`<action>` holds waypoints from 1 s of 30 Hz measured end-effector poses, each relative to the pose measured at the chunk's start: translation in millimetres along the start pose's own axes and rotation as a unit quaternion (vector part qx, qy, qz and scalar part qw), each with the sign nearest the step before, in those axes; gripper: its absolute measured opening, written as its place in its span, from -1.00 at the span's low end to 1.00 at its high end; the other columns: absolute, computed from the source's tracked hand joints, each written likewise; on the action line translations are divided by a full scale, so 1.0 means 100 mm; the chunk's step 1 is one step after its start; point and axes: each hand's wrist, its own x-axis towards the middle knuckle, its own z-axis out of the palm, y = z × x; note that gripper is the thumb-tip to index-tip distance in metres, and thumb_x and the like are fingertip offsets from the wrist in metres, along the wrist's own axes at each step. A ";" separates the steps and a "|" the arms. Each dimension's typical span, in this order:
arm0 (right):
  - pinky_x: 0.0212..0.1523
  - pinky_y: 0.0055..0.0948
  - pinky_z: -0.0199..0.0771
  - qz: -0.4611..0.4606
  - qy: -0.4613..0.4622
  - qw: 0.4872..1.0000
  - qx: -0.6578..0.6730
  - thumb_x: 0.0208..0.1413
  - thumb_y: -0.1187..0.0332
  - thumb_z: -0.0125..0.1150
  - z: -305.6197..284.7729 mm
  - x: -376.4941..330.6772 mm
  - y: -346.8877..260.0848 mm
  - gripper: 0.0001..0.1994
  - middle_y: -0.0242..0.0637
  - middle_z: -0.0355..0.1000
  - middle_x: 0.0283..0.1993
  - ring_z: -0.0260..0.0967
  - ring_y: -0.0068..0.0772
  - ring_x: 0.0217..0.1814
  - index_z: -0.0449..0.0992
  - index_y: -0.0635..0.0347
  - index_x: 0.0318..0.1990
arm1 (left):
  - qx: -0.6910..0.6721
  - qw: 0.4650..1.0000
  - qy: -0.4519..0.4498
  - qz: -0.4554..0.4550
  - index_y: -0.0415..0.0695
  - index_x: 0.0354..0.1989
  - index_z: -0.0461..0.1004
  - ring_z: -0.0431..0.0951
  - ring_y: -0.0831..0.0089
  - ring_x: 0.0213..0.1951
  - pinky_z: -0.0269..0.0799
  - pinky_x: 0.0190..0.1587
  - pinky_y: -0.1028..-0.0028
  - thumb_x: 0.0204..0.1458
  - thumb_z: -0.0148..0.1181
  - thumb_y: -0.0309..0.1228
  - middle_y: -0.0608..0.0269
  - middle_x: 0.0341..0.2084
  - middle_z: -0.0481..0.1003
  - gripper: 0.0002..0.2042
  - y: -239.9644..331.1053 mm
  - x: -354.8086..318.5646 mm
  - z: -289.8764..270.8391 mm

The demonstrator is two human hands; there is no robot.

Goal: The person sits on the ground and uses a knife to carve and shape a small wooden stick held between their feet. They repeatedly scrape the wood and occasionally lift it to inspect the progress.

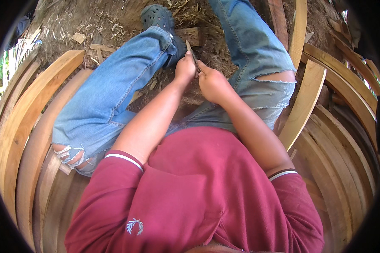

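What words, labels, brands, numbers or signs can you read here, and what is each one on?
None can be read.
Maroon shirt: a pale wreath emblem, no letters visible.
Thin piece held by the left hand and right hand: too small to tell whether it is marked.
Boards: no readable text.

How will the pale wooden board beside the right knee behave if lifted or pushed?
The pale wooden board looks like solid timber, so it's probably stiff. Its long, narrow shape may let it tip if gripped near one end. Its broad, flat face suggests sliding rather than rolling.
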 end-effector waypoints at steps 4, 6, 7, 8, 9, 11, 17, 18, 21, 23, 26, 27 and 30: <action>0.16 -0.02 0.36 -0.032 0.019 0.999 -0.019 0.25 0.33 -0.17 0.11 0.21 0.10 -0.49 0.31 0.45 0.00 0.41 0.27 0.09 0.27 0.33 0.32 | 0.019 0.999 0.015 -0.026 -0.38 -0.22 0.56 0.59 -0.03 -0.18 0.38 -0.04 0.17 0.34 -0.28 0.00 -0.19 -0.28 0.59 -0.38 0.00 0.05 0.00; 0.17 -0.02 0.36 -0.036 0.009 0.999 -0.033 0.26 0.32 -0.19 0.10 0.26 0.09 -0.49 0.32 0.44 0.01 0.40 0.28 0.11 0.26 0.34 0.33 | 0.009 1.000 0.015 -0.014 -0.37 -0.22 0.56 0.59 -0.02 -0.19 0.39 -0.04 0.18 0.34 -0.29 0.01 -0.17 -0.31 0.59 -0.37 -0.06 0.11 0.03; 0.18 -0.06 0.36 -0.028 0.005 0.999 -0.026 0.25 0.33 -0.17 0.09 0.20 0.09 -0.49 0.33 0.43 0.02 0.39 0.26 0.13 0.27 0.32 0.33 | 0.025 0.999 0.020 -0.010 -0.37 -0.23 0.56 0.59 -0.02 -0.19 0.39 -0.04 0.18 0.33 -0.29 0.01 -0.17 -0.31 0.59 -0.37 0.03 -0.01 0.01; 0.19 -0.09 0.35 -0.020 0.000 1.000 -0.020 0.25 0.34 -0.14 0.06 0.09 0.09 -0.50 0.33 0.42 0.04 0.39 0.25 0.15 0.29 0.31 0.32 | 0.041 0.999 0.024 -0.006 -0.37 -0.24 0.56 0.59 -0.03 -0.19 0.39 -0.04 0.18 0.33 -0.29 0.01 -0.17 -0.31 0.59 -0.37 0.11 -0.09 0.00; 0.20 -0.13 0.35 -0.009 -0.007 1.000 -0.017 0.24 0.35 -0.12 0.03 0.01 0.09 -0.50 0.34 0.41 0.05 0.38 0.23 0.17 0.30 0.30 0.32 | 0.055 0.998 0.023 0.000 -0.37 -0.24 0.56 0.59 -0.03 -0.20 0.39 -0.05 0.17 0.33 -0.28 0.02 -0.16 -0.33 0.59 -0.37 0.12 -0.13 0.01; 0.18 -0.12 0.37 -0.017 0.006 1.000 -0.008 0.24 0.35 -0.12 0.06 0.07 0.05 -0.50 0.33 0.43 0.03 0.40 0.23 0.14 0.30 0.29 0.32 | 0.033 0.999 0.014 -0.021 -0.37 -0.23 0.55 0.59 -0.02 -0.20 0.40 -0.06 0.17 0.33 -0.29 0.02 -0.16 -0.33 0.59 -0.37 0.08 -0.03 0.00; 0.11 -0.03 0.39 -0.035 0.010 0.999 -0.007 0.24 0.34 -0.13 0.06 0.08 0.08 -0.50 0.32 0.45 -0.04 0.43 0.26 0.06 0.29 0.31 0.32 | 0.007 0.999 0.011 -0.039 -0.33 -0.24 0.55 0.60 0.14 -0.30 0.43 -0.14 0.22 0.33 -0.25 0.00 -0.04 -0.41 0.59 -0.41 0.23 -0.19 -0.02; 0.10 0.01 0.39 -0.038 0.013 0.999 -0.009 0.25 0.34 -0.14 0.07 0.06 0.09 -0.50 0.33 0.46 -0.06 0.43 0.28 0.04 0.28 0.33 0.32 | 0.003 0.999 0.015 -0.044 -0.33 -0.24 0.55 0.60 0.13 -0.29 0.43 -0.14 0.22 0.33 -0.25 0.00 -0.05 -0.40 0.59 -0.41 0.20 -0.18 -0.01; 0.08 0.01 0.40 -0.022 0.010 1.000 -0.014 0.24 0.33 -0.15 0.08 0.13 0.02 -0.50 0.33 0.46 -0.06 0.43 0.28 0.03 0.29 0.31 0.32 | 0.014 0.999 0.009 -0.048 -0.34 -0.23 0.56 0.61 0.10 -0.23 0.43 -0.11 0.21 0.33 -0.25 0.01 -0.12 -0.31 0.59 -0.39 0.17 -0.06 -0.02; 0.08 0.02 0.40 -0.025 0.007 0.999 -0.026 0.24 0.33 -0.16 0.09 0.07 0.10 -0.49 0.31 0.47 -0.06 0.43 0.29 0.02 0.29 0.29 0.32 | 0.044 0.999 0.030 0.004 -0.36 -0.22 0.56 0.61 0.08 -0.21 0.41 -0.10 0.20 0.32 -0.25 0.02 -0.13 -0.29 0.60 -0.38 0.07 -0.09 0.01; 0.07 0.02 0.41 -0.042 0.019 0.998 -0.030 0.23 0.33 -0.17 0.16 0.20 0.12 -0.48 0.31 0.47 -0.06 0.44 0.30 0.01 0.27 0.28 0.33 | 0.067 0.997 0.031 0.016 -0.37 -0.19 0.56 0.61 0.03 -0.20 0.40 -0.07 0.17 0.32 -0.25 0.02 -0.13 -0.30 0.61 -0.38 0.05 -0.07 0.00; 0.07 0.02 0.41 -0.049 0.025 0.998 -0.033 0.23 0.33 -0.18 0.18 0.25 0.12 -0.48 0.31 0.47 -0.06 0.44 0.30 0.01 0.27 0.28 0.33 | 0.045 0.999 0.022 -0.006 -0.38 -0.19 0.56 0.61 0.03 -0.20 0.40 -0.07 0.17 0.32 -0.25 0.02 -0.13 -0.31 0.61 -0.37 0.09 -0.06 -0.03; 0.07 0.02 0.41 -0.070 0.027 0.996 -0.038 0.23 0.33 -0.17 0.20 0.27 0.16 -0.48 0.31 0.47 -0.06 0.44 0.30 0.01 0.27 0.28 0.34 | 0.027 1.000 0.014 -0.002 -0.37 -0.21 0.56 0.60 0.06 -0.24 0.41 -0.10 0.19 0.33 -0.25 0.02 -0.12 -0.33 0.60 -0.38 0.06 0.01 -0.04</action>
